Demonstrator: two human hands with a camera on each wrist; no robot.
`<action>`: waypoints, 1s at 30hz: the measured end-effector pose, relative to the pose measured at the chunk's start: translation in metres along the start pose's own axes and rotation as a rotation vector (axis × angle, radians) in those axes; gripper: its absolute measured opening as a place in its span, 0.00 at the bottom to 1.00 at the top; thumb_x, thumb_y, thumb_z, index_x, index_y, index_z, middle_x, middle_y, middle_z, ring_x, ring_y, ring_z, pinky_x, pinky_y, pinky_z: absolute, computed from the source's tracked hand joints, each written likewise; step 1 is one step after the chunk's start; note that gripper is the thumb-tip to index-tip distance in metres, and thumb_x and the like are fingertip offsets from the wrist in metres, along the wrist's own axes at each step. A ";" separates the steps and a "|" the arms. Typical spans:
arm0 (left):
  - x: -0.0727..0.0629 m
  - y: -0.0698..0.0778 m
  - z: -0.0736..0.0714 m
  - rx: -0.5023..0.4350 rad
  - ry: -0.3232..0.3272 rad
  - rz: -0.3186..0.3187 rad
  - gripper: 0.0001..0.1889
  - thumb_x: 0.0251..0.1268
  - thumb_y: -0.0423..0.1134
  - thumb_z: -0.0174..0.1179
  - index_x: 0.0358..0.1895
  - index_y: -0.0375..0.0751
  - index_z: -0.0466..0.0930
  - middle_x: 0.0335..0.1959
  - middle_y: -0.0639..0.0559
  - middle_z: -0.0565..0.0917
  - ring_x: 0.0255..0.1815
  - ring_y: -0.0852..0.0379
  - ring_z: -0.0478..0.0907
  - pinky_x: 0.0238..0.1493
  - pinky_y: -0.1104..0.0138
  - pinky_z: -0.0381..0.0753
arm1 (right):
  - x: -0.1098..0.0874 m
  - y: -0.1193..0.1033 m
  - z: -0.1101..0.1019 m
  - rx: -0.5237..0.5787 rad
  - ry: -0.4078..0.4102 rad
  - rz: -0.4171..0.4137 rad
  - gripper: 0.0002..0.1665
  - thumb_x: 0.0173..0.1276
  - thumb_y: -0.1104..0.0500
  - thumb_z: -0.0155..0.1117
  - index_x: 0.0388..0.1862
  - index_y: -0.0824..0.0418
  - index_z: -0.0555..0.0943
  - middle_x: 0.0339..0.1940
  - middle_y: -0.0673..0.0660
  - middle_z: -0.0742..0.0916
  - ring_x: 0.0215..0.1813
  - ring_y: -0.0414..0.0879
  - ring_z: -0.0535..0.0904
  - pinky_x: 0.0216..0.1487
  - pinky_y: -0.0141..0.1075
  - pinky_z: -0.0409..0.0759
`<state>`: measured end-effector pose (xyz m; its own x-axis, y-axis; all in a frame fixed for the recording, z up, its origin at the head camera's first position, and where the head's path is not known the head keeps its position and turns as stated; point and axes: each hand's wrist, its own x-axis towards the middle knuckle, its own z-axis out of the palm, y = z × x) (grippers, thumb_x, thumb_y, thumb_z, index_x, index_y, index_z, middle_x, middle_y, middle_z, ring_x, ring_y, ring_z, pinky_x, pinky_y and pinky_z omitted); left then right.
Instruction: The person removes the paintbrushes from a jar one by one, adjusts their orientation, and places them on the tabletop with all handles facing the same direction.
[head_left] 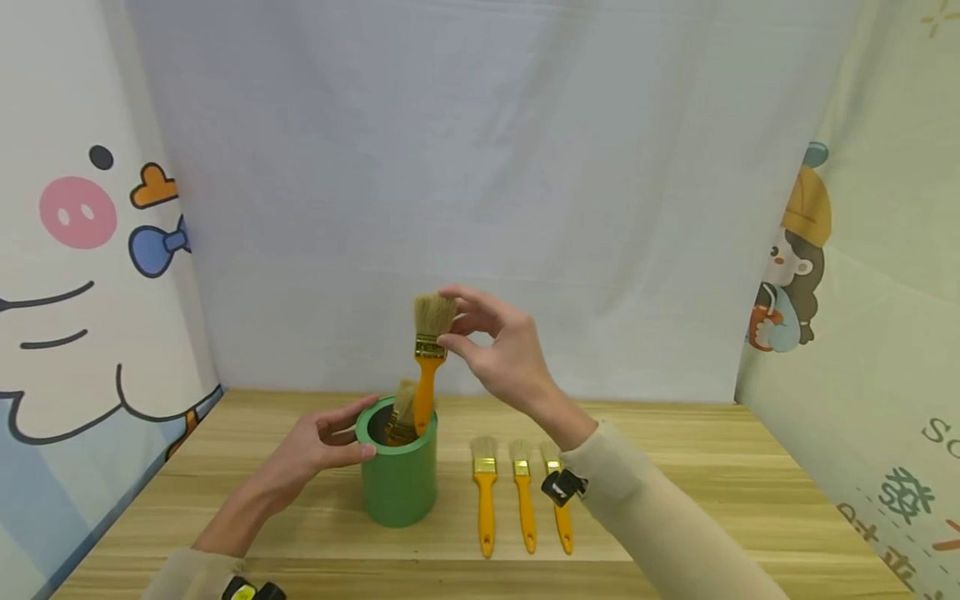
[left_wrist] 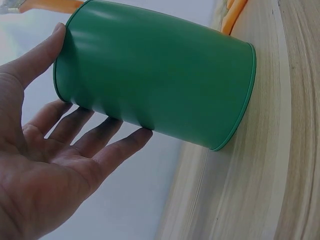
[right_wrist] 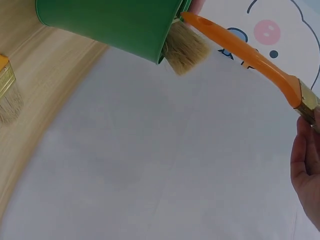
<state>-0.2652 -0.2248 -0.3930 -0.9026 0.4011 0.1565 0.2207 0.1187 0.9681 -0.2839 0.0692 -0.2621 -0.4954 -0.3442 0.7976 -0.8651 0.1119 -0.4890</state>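
Note:
My right hand [head_left: 506,350] pinches a wide paintbrush [head_left: 426,392] by its metal band, bristles up. The orange handle points down, its tip over the mouth of a green can [head_left: 400,492]. Another paintbrush [head_left: 406,400] leans inside the can, bristles up; its handle is mostly hidden by the can wall. My left hand [head_left: 315,446] holds the can near its rim, thumb on one side and fingers on the other, as the left wrist view of the can [left_wrist: 155,70] shows. The right wrist view catches the raised brush's handle [right_wrist: 245,52] beside the can.
Right of the can, three orange-handled paintbrushes lie in a row on the wooden table [head_left: 675,500]: a wide brush [head_left: 486,500], a narrower brush [head_left: 525,500] and a brush [head_left: 562,525] partly behind my right wrist. A pale curtain [head_left: 480,167] hangs behind.

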 end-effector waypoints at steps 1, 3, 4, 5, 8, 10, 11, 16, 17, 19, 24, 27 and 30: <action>0.000 0.000 0.000 0.000 0.001 0.000 0.42 0.71 0.37 0.70 0.83 0.37 0.60 0.81 0.38 0.62 0.76 0.27 0.62 0.69 0.42 0.74 | 0.000 -0.001 -0.002 0.000 0.003 0.004 0.30 0.65 0.75 0.75 0.66 0.66 0.82 0.51 0.62 0.90 0.42 0.49 0.89 0.50 0.41 0.87; 0.000 -0.001 0.000 -0.001 0.004 0.003 0.41 0.70 0.37 0.71 0.83 0.37 0.61 0.81 0.38 0.63 0.76 0.27 0.63 0.69 0.42 0.74 | 0.000 -0.002 -0.006 -0.004 0.009 0.015 0.30 0.65 0.75 0.75 0.66 0.65 0.82 0.51 0.62 0.90 0.42 0.49 0.89 0.50 0.42 0.87; 0.000 -0.001 -0.001 -0.002 0.005 0.005 0.41 0.70 0.37 0.71 0.83 0.37 0.61 0.81 0.38 0.63 0.76 0.27 0.63 0.69 0.42 0.74 | 0.000 -0.003 -0.008 -0.007 0.012 0.024 0.30 0.65 0.75 0.75 0.66 0.65 0.82 0.51 0.61 0.90 0.42 0.49 0.89 0.50 0.42 0.87; 0.000 -0.001 -0.001 -0.003 0.006 0.007 0.41 0.70 0.37 0.71 0.83 0.37 0.61 0.81 0.38 0.63 0.76 0.27 0.63 0.69 0.42 0.74 | -0.001 -0.003 -0.010 -0.011 0.013 0.033 0.30 0.65 0.75 0.75 0.66 0.65 0.82 0.51 0.61 0.91 0.42 0.48 0.89 0.51 0.42 0.87; 0.000 -0.002 -0.001 -0.002 0.008 0.010 0.41 0.70 0.36 0.71 0.83 0.38 0.62 0.81 0.38 0.63 0.75 0.27 0.64 0.69 0.42 0.74 | -0.005 -0.003 -0.016 -0.013 0.016 0.056 0.30 0.65 0.75 0.75 0.66 0.64 0.83 0.50 0.60 0.91 0.42 0.48 0.89 0.51 0.43 0.87; 0.000 -0.002 -0.001 0.000 0.007 0.012 0.41 0.70 0.36 0.71 0.82 0.38 0.62 0.81 0.38 0.64 0.75 0.27 0.64 0.69 0.42 0.74 | -0.010 -0.003 -0.019 -0.013 0.017 0.066 0.30 0.65 0.75 0.75 0.66 0.64 0.83 0.51 0.60 0.90 0.42 0.49 0.89 0.51 0.43 0.87; 0.000 -0.002 -0.001 0.001 0.006 0.013 0.41 0.70 0.36 0.71 0.82 0.38 0.63 0.81 0.38 0.64 0.75 0.27 0.64 0.69 0.42 0.74 | -0.013 -0.003 -0.021 -0.011 0.017 0.070 0.30 0.65 0.75 0.75 0.66 0.64 0.83 0.51 0.60 0.90 0.42 0.49 0.89 0.51 0.43 0.87; 0.000 -0.002 -0.002 0.003 -0.004 0.019 0.40 0.70 0.36 0.70 0.82 0.38 0.62 0.81 0.38 0.63 0.76 0.26 0.62 0.68 0.43 0.74 | -0.027 0.003 -0.029 -0.006 0.014 0.100 0.30 0.64 0.76 0.75 0.65 0.65 0.83 0.51 0.61 0.90 0.43 0.51 0.89 0.50 0.43 0.87; 0.000 -0.002 -0.002 0.004 -0.004 0.019 0.40 0.70 0.37 0.70 0.82 0.38 0.62 0.81 0.38 0.63 0.76 0.26 0.62 0.68 0.43 0.74 | -0.029 0.004 -0.031 -0.006 0.013 0.107 0.30 0.64 0.76 0.76 0.65 0.65 0.83 0.51 0.61 0.90 0.42 0.51 0.89 0.50 0.44 0.88; 0.000 -0.002 -0.002 0.005 -0.006 0.018 0.40 0.71 0.37 0.70 0.82 0.38 0.62 0.81 0.38 0.63 0.76 0.26 0.62 0.68 0.43 0.74 | -0.035 0.008 -0.033 -0.011 0.011 0.125 0.30 0.63 0.76 0.75 0.65 0.66 0.83 0.50 0.62 0.90 0.42 0.52 0.89 0.50 0.44 0.88; -0.001 -0.002 -0.003 0.009 -0.005 0.013 0.40 0.71 0.37 0.70 0.83 0.38 0.62 0.81 0.38 0.63 0.76 0.26 0.63 0.69 0.41 0.73 | -0.050 0.018 -0.041 -0.022 0.010 0.165 0.30 0.63 0.76 0.76 0.65 0.66 0.83 0.51 0.62 0.89 0.43 0.53 0.89 0.50 0.42 0.87; -0.001 -0.001 -0.003 0.011 -0.005 0.008 0.41 0.71 0.37 0.70 0.83 0.38 0.62 0.81 0.38 0.63 0.76 0.27 0.64 0.70 0.40 0.71 | -0.058 0.023 -0.045 -0.023 0.006 0.178 0.30 0.63 0.76 0.76 0.65 0.66 0.83 0.51 0.62 0.90 0.42 0.53 0.89 0.50 0.42 0.87; -0.001 -0.001 -0.003 0.012 -0.007 0.011 0.41 0.71 0.37 0.70 0.83 0.37 0.61 0.81 0.39 0.63 0.76 0.27 0.64 0.70 0.39 0.71 | -0.066 0.029 -0.049 -0.027 -0.002 0.197 0.31 0.63 0.76 0.76 0.65 0.67 0.83 0.52 0.63 0.90 0.43 0.54 0.89 0.49 0.42 0.88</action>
<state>-0.2655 -0.2279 -0.3938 -0.8975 0.4086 0.1658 0.2349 0.1249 0.9639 -0.2802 0.1407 -0.3118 -0.6550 -0.3152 0.6867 -0.7534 0.2021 -0.6258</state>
